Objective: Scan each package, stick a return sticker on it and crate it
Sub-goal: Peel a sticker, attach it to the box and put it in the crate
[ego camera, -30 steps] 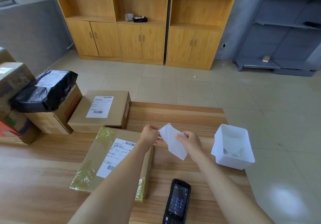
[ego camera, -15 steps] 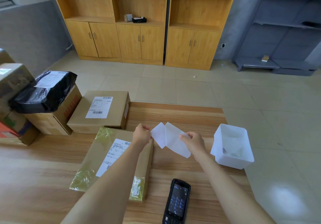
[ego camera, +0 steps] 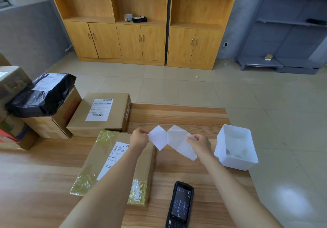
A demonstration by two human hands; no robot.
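Over table (ego camera: pixel 177 119) — both hands (ego camera: pixel 138 138) (ego camera: pixel 201 144) pinch sticker sheet (ego camera: pixel 176 138).

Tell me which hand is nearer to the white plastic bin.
Right. The right hand sits just left of the white plastic bin, pinching the sticker sheet; the left hand is farther left, above the taped box.

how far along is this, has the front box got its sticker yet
Not yet. Done: nothing certain; the scanner lies on the table, so the taped box may be scanned. In hand: the left hand and right hand pinch two joined white sheets, likely sticker and backing. Left: stick it on, crate the box, then the labelled box and black bag. No crate shows.
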